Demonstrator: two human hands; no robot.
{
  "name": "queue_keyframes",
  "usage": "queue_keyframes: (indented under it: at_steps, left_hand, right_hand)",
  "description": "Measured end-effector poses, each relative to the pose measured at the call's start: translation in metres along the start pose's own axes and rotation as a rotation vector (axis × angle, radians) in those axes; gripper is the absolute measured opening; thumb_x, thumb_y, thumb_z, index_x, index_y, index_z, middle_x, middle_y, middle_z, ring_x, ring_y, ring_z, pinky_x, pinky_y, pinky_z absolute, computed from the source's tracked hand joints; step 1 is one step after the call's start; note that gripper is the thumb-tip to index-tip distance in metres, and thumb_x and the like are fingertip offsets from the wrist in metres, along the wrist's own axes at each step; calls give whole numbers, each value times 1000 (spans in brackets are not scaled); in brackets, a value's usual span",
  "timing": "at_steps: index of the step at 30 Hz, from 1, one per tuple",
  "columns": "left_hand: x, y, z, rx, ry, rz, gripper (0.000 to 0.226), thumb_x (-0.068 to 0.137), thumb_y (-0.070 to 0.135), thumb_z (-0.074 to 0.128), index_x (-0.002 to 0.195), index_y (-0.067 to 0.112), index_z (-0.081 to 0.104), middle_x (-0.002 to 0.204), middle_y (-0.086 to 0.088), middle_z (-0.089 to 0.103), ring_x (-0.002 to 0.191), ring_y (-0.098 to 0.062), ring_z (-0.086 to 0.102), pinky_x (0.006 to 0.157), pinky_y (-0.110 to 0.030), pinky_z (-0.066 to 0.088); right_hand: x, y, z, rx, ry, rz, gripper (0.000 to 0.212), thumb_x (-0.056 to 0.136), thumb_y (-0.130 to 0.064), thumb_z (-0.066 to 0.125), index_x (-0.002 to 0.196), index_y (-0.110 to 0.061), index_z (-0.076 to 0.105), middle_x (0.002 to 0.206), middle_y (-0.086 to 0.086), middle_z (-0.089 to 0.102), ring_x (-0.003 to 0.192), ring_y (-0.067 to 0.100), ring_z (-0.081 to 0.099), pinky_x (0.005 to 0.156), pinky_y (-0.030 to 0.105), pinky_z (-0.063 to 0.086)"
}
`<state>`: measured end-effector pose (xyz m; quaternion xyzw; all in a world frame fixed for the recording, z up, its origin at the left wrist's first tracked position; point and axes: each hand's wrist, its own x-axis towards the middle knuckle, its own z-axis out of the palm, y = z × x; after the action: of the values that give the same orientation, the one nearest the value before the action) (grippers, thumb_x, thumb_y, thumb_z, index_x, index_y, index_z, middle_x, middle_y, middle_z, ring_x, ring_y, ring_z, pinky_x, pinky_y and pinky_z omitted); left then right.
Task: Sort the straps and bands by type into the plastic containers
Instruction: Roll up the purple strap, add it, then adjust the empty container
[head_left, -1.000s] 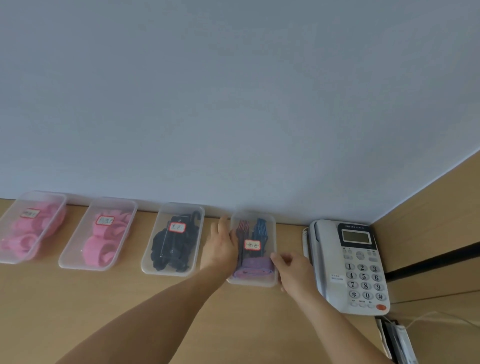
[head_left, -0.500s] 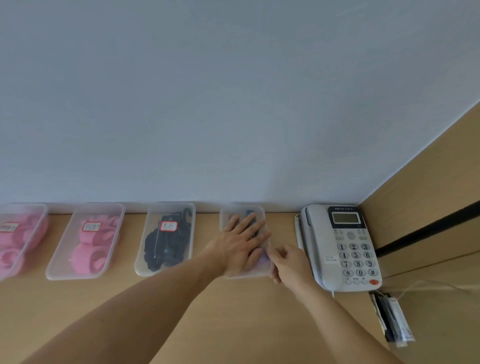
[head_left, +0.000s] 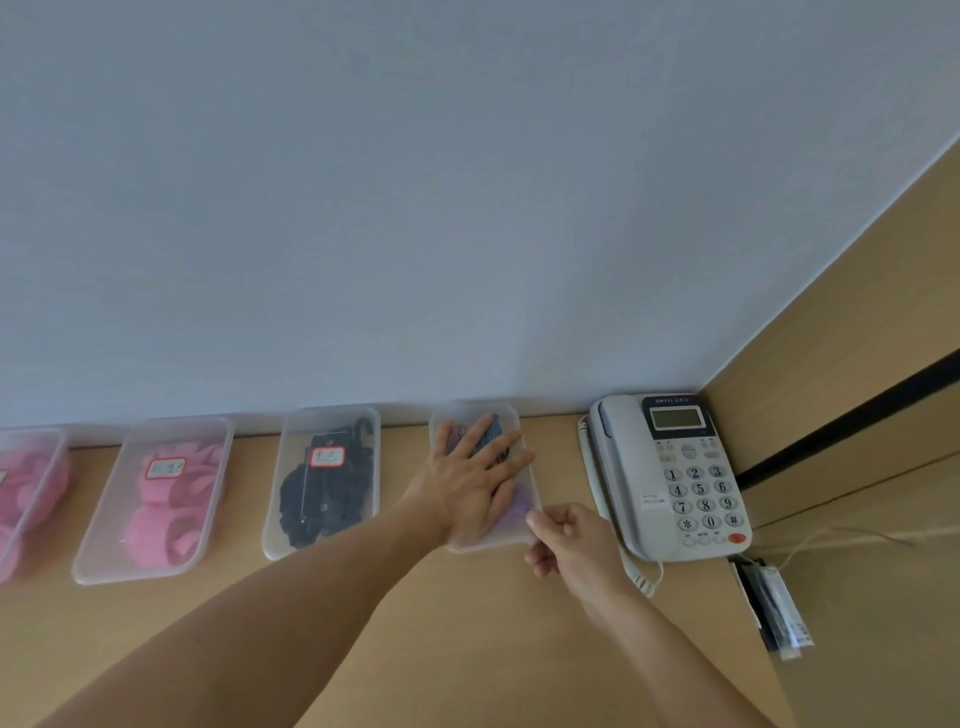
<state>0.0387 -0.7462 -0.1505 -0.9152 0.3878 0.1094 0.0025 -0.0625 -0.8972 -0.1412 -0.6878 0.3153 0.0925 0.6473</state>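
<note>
- The fourth container (head_left: 498, 538) sits right of centre in the frame, on the table (head_left: 467, 649) against the wall and just left of the telephone (head_left: 670, 473). Its long axis runs from the table's near side up to the wall, with the near end leaning slightly right.
- Through its frosted top, red and blue straps (head_left: 496, 432) show at the far end and a purple band (head_left: 522, 501) at the near end.
- The left hand (head_left: 470, 488) lies flat on top, its fingers (head_left: 506, 462) straight and spread, pointing toward the wall.
- The right hand (head_left: 571, 540) has its fingers (head_left: 543, 519) curled, pinching the near right corner.
- To the left, lying the same way, are a black-strap container (head_left: 324, 483), a pink-band container (head_left: 161, 499) and a second pink one (head_left: 26, 499) cut by the frame's left edge.
- A second ago the left hand held the fourth container's left side and its label showed. Now the palm covers the label.
</note>
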Motion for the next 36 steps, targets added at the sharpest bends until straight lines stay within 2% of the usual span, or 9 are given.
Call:
queue_keyframes:
  at_steps: [10, 17, 21, 25, 28, 30, 32, 34, 36]
  left_hand:
    - [0, 4, -1, -98, 3, -118, 56, 103, 44, 5, 156, 30, -7, 163, 16, -10, 149, -18, -22, 118, -51, -10]
    - [0, 2, -2, -80, 4, -111, 54, 105, 40, 8, 156, 28, -7, 163, 16, -9, 150, -19, -18, 119, -49, -5]
    - [2, -13, -3, -109, 23, -68, 53, 106, 38, 11, 156, 29, -1, 163, 17, -2, 151, -14, -11, 120, -37, 4]
    - [0, -24, -1, -56, 35, 0, 53, 106, 39, 10, 156, 30, -2, 163, 16, -2, 151, -13, -9, 120, -34, 3]
    - [-3, -22, 2, -38, 56, 10, 62, 97, 45, -7, 157, 27, -3, 164, 13, -4, 151, -15, -9, 120, -36, 1]
    - [-3, -22, 4, -49, 62, -9, 66, 94, 45, -9, 157, 24, -3, 164, 9, -6, 151, -14, -12, 120, -36, -3]
    - [-2, -23, 4, -57, 55, -46, 60, 101, 42, 2, 156, 20, -5, 165, 5, -9, 150, -15, -16, 119, -35, -7]
    - [-1, -20, 1, -43, 44, -55, 57, 105, 38, 9, 156, 17, -5, 164, 2, -10, 150, -16, -17, 119, -35, -9]
    - [0, -19, 1, -32, 31, -59, 56, 106, 37, 10, 156, 16, -5, 165, 2, -10, 150, -16, -16, 120, -35, -7]
  right_hand:
    - [-7, 8, 24, 197, 100, -25, 17, 91, -9, 66, 102, -2, 56, 73, 15, 65, 53, 19, 58, 47, 29, 47]
    - [-13, 17, 43, 219, 167, -81, 27, 88, -6, 70, 107, -5, 51, 79, 22, 68, 53, 20, 63, 47, 31, 50]
    - [-15, 21, 48, 242, 192, -85, 31, 87, -7, 70, 110, -8, 50, 80, 21, 67, 54, 18, 62, 48, 31, 49]
    - [-19, 23, 62, 229, 91, -121, 45, 75, -5, 80, 107, -11, 50, 83, 14, 68, 57, 19, 57, 49, 30, 45]
    - [-15, 29, 66, 211, 74, -147, 53, 72, -2, 82, 110, -9, 46, 84, 5, 69, 62, 16, 60, 51, 24, 46]
    - [-13, 30, 63, 137, 76, -158, 77, 67, -12, 87, 127, -17, 40, 88, -6, 71, 74, 12, 67, 63, 26, 53]
    - [-15, 25, 60, 26, 77, -131, 107, 69, -19, 87, 151, -18, 18, 92, -13, 71, 85, -3, 68, 77, 20, 52]
    - [-20, 17, 59, -136, 81, -102, 113, 74, -30, 84, 155, -17, 6, 106, -10, 69, 89, -6, 64, 76, 14, 47]
    - [-22, 11, 59, -276, 103, -66, 124, 66, -46, 84, 155, -24, 1, 131, -3, 58, 107, 8, 59, 82, 23, 46]
